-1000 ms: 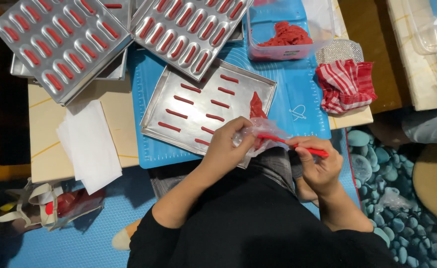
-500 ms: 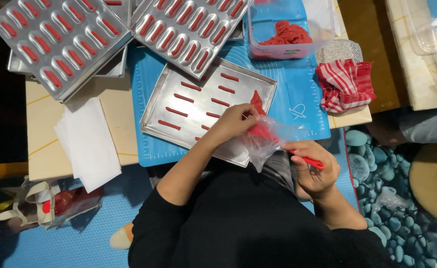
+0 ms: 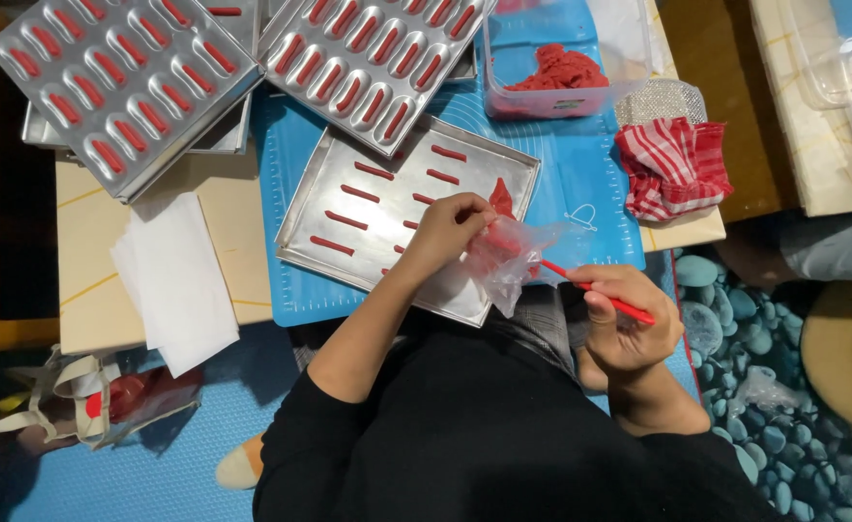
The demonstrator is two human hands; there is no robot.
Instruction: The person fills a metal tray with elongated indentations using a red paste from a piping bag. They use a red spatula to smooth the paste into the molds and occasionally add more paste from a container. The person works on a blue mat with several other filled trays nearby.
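My left hand (image 3: 448, 229) pinches a clear plastic piping bag (image 3: 509, 253) with red paste at its tip, held over the right part of a flat metal tray (image 3: 310, 227). Several thin red strips lie in rows on that tray. My right hand (image 3: 627, 324) grips a thin red stick-like tool (image 3: 590, 287) whose tip touches the bag's loose end. Both hands hover above the blue mat (image 3: 590, 184) at the low table's near edge.
Two metal moulds with oval wells of red paste (image 3: 121, 82) (image 3: 373, 53) rest at the back. A clear tub of red paste (image 3: 561, 72), a red-striped cloth (image 3: 672, 164), white paper (image 3: 174, 280) and a bag (image 3: 107, 396) on the floor are around.
My left hand moved the bag up and left onto the tray. My right hand with the red tool dropped lower and to the right, away from the bag.
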